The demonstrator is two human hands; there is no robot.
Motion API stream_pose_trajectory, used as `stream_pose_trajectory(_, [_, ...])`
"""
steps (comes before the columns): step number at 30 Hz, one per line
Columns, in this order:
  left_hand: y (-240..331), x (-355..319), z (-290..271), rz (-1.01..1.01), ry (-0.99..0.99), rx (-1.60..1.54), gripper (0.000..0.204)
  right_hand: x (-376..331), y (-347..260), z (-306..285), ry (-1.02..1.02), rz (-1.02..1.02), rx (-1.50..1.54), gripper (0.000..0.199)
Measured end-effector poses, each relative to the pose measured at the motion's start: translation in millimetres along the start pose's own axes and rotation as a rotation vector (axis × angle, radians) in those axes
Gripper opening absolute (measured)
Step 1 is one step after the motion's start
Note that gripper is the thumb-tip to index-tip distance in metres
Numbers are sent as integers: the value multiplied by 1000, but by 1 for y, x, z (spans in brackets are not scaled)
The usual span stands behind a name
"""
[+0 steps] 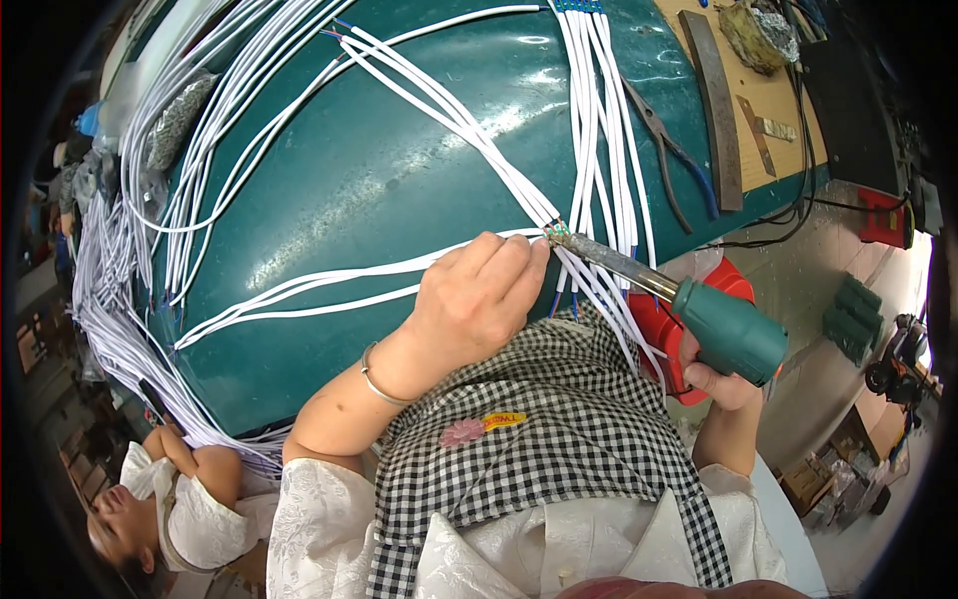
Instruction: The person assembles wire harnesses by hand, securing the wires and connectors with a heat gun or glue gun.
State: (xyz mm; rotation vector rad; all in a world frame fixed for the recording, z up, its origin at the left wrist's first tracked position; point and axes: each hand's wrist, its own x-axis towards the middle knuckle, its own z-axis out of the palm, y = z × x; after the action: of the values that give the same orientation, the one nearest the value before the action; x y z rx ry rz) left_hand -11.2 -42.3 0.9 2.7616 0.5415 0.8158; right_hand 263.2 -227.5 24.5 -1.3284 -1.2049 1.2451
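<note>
My left hand [479,299] is closed in a pinch over the dark green mat, at the ends of white cables [459,120] with thin coloured cores. A small green piece [554,232] shows at its fingertips; they partly hide what they grip. My right hand [723,384] is wrapped round the green handle of a soldering iron [733,334], partly hidden by that handle. The iron's metal shaft points left, its tip against the small green piece. More white cables [589,110] run from the far edge past the tip, their stripped ends toward me.
Blue-handled pliers [659,140] and a flat metal bar [714,110] lie at the right of the green mat [389,200]. A red container [733,285] stands below the iron. Large bundles of white cable [120,290] crowd the left edge. Another person [200,499] sits at lower left.
</note>
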Motion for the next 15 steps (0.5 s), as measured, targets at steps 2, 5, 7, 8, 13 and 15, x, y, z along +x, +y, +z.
stream_pose_trajectory(2, [1, 1, 0, 3, 3, -2, 32, -4, 2, 3, 44, 31, 47, 27])
stream_pose_trajectory(5, [3, 1, 1, -46, 29, -50, 39, -5, 0, 4, 56, 48, 54, 26])
stream_pose_trajectory(7, [3, 1, 2, -42, 31, -49, 39, 2, 3, -2, 2, -27, 9, 29])
stream_pose_trajectory(8, [3, 1, 2, -41, 31, -51, 39, 4, 4, -5, -53, -102, -35, 33])
stream_pose_trajectory(13, [3, 1, 1, -50, 29, -61, 37, 0, -6, 1, 152, 126, 433, 61])
stream_pose_trajectory(15, [3, 1, 1, -49, 28, -56, 37, 1, -5, 1, 236, 79, 506, 71])
